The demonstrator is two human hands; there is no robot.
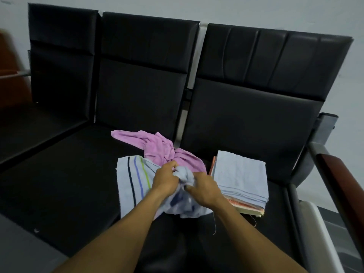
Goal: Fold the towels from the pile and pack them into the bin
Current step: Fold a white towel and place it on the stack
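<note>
A crumpled light-blue towel (184, 175) with dark, blue and green stripes lies on the black middle seat (59, 184). My left hand (164, 179) and my right hand (203, 189) both grip a bunched part of it, close together. Behind it sprawls a crumpled pink towel (157, 146). To the right stands a stack of folded towels (241, 178), light blue on top, orange and cream below. No bin is in view.
The towels rest on a row of three black padded seats with tall backrests (143, 71). A wooden armrest (334, 174) and a metal frame run along the right side. A pale wall stands behind.
</note>
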